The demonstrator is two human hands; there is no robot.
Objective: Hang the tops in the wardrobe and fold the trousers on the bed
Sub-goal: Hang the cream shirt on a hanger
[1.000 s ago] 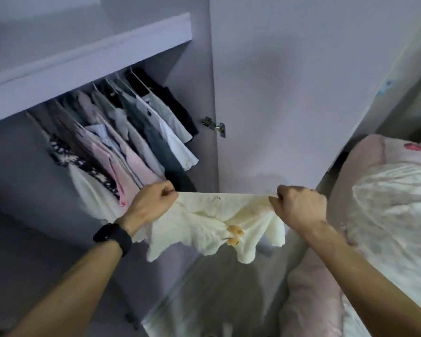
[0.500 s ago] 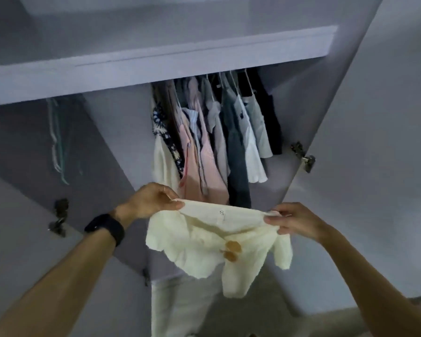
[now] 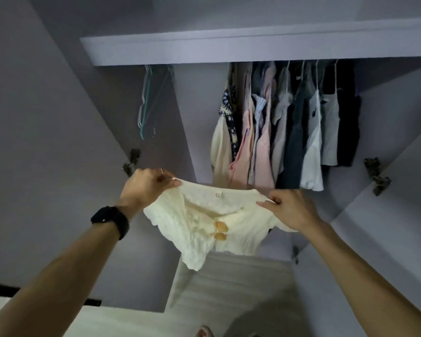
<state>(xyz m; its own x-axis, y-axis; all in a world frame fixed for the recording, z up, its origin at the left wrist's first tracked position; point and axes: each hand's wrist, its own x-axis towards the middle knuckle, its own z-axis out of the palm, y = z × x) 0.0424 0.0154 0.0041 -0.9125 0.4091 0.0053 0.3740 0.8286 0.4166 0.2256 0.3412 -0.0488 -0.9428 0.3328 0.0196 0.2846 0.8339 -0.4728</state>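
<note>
No text you can read here. The cream top [image 3: 199, 229] you hold has a small white neck tag [image 3: 217, 195] with a dark mark on it, too small and blurred to make out.

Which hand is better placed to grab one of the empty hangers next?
Left, probably: the left hand pinches the cream top just below the empty hangers; the right hand sits farther off under hung clothes.

Print on neck label [image 3: 217, 195] of cream top [image 3: 199, 242]: too small to read. Top's shoulder edge: hidden under right hand [image 3: 293, 211]. Above the top: hook tops of hanging clothes [image 3: 289, 132], hidden behind shelf [image 3: 253, 48]. Up-left of the top: hangers [image 3: 145, 105], overlapped, count unclear. Below the top: foot [image 3: 204, 333], blurred, cut by frame edge.
</note>
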